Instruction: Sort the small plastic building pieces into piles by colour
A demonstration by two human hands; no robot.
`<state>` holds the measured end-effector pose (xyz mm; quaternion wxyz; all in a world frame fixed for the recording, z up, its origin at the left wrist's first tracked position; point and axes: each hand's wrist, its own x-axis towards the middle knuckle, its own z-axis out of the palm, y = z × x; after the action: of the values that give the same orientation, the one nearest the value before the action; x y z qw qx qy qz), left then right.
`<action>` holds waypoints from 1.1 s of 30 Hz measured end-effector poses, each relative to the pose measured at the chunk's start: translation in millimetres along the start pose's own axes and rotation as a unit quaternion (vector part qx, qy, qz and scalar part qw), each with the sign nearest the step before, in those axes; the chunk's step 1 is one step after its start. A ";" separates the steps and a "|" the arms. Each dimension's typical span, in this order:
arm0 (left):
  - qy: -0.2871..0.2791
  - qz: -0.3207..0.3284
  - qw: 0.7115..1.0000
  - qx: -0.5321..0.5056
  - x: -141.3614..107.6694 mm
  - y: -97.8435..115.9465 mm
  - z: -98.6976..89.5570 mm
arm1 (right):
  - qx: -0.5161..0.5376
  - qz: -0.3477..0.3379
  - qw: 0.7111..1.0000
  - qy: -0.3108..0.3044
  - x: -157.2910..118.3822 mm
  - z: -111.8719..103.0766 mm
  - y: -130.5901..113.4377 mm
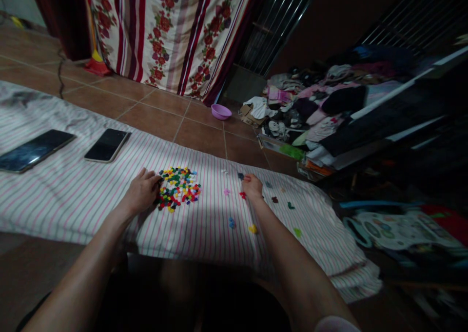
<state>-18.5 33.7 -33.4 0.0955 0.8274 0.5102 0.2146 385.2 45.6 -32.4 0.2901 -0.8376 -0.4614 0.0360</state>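
Note:
A loose pile of small multicoloured plastic pieces [179,188] lies on the striped cloth [212,234]. At the pile's left edge, my left hand [142,190] has its fingers curled together against the pieces; whatever is in them is hidden. My right hand [253,186] is pinched closed, its fingertips beside a small dark cluster [240,176]; what it holds is too small to make out. Just below those fingertips sits a red cluster [243,195]. Around that hand lie pink pieces [227,192], white pieces [224,171], blue pieces [231,222] and yellow pieces [253,228].
Farther right are brown pieces [275,200], dark green pieces [291,205] and lime green pieces [297,232]. Two phones, one larger [34,149] and one smaller [107,145], rest at the left. Beyond the cloth's far edge, a purple basin [221,111] stands on the tiled floor near heaped clothes [310,103].

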 end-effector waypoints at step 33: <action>-0.062 -0.044 0.997 0.019 -7.1 10.0 -19.4 | 0.051 -0.291 0.952 -0.078 -54.7 10.2 -79.3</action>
<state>-22.0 21.7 -14.3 0.1207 0.8174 0.5433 0.1488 291.0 39.0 -11.0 0.2932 -0.6455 -0.7042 0.0390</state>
